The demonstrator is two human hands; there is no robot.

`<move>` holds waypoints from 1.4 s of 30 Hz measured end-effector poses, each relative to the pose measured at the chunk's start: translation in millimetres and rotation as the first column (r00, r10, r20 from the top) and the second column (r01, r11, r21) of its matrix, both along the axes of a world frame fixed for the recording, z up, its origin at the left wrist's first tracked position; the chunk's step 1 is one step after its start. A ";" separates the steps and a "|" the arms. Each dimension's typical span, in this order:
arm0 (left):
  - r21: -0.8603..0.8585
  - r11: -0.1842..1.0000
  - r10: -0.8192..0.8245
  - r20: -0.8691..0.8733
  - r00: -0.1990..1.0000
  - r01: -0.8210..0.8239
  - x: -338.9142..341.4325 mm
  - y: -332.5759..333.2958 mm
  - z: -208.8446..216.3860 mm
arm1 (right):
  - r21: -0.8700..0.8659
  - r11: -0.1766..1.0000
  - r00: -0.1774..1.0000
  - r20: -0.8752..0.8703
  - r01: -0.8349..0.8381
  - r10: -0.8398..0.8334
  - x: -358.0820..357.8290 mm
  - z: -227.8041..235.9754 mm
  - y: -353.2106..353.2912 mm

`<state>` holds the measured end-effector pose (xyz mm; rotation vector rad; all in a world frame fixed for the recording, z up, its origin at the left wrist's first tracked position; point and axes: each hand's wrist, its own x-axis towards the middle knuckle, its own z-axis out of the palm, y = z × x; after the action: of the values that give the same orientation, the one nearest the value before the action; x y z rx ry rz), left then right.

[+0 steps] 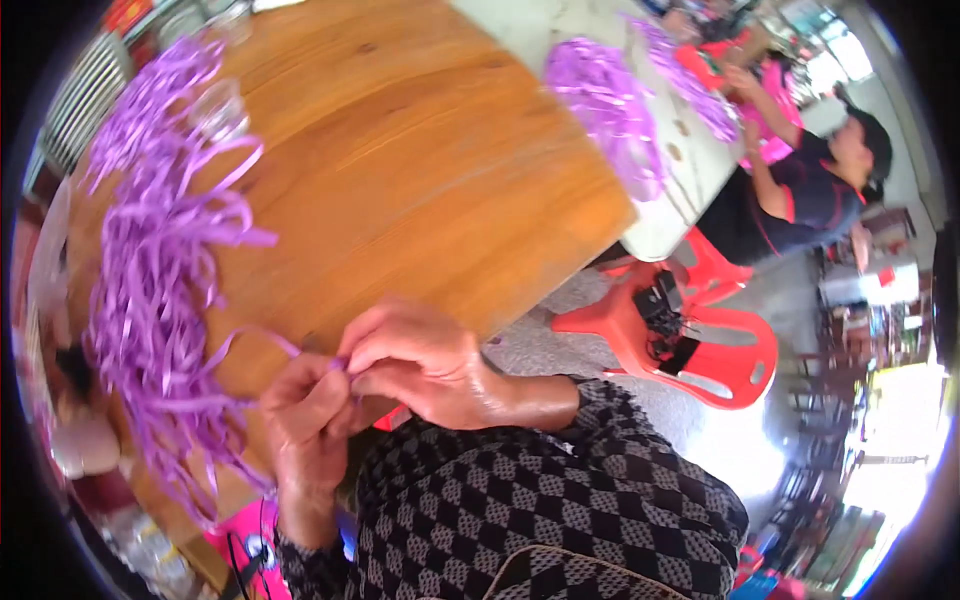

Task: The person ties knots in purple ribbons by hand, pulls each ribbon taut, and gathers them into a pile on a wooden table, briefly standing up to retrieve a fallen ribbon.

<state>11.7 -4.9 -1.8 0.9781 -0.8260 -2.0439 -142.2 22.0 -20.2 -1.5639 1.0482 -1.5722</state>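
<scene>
Watching through the head camera from afar, I have both hands at the near edge of the wood table (pixel 430 150). Left hand (pixel 308 410): thumb and index pressed together on a purple strand (pixel 289 345). Right hand (pixel 425 365): thumb and index pinching at the same spot, tips meeting the left's; its other fingers curl close behind. A small purple bit shows between the tips; too small for me to tell whether it is a knot or a fold.

The strand arches from my pinch toward the heap (pixel 155 290) along the table's left side. I cannot tell whether it joins the heap or only lies against it.

Progress, my judgement: this one strand is mid-handling, nothing about it looks finished. The heap is loose and tangled, so plenty seems left, though I cannot sort worked strands from unworked ones.

Across the way, two purple bundles (pixel 605 100) lie on the white table (pixel 500 20), looking more gathered than my heap; possibly further along. A co-worker (pixel 810 195) sits beside it.
</scene>
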 end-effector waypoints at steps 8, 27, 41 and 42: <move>-0.191 0.975 -0.095 0.103 0.990 0.114 0.7 -2.1 -3.8 | 0.191 0.937 0.912 0.348 -0.294 0.215 -11.8 -5.7 4.0; -0.563 0.826 0.134 0.159 0.978 -0.022 5.6 -11.0 14.0 | 0.543 0.817 0.966 0.252 -0.194 0.062 -44.4 12.9 17.4; -0.534 0.837 0.230 0.141 0.963 -0.121 28.6 -5.7 9.5 | 0.221 0.975 0.955 -0.292 0.011 0.055 -35.4 5.1 15.0; -0.524 0.844 0.222 0.147 0.964 -0.114 27.5 -4.3 11.7 | 0.087 0.995 0.919 -0.393 0.055 -0.016 -33.5 2.1 12.8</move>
<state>39.2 -9.2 10.0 0.9165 -1.2654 -1.4676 -175.7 34.8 -18.1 -1.8463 1.3518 -1.2323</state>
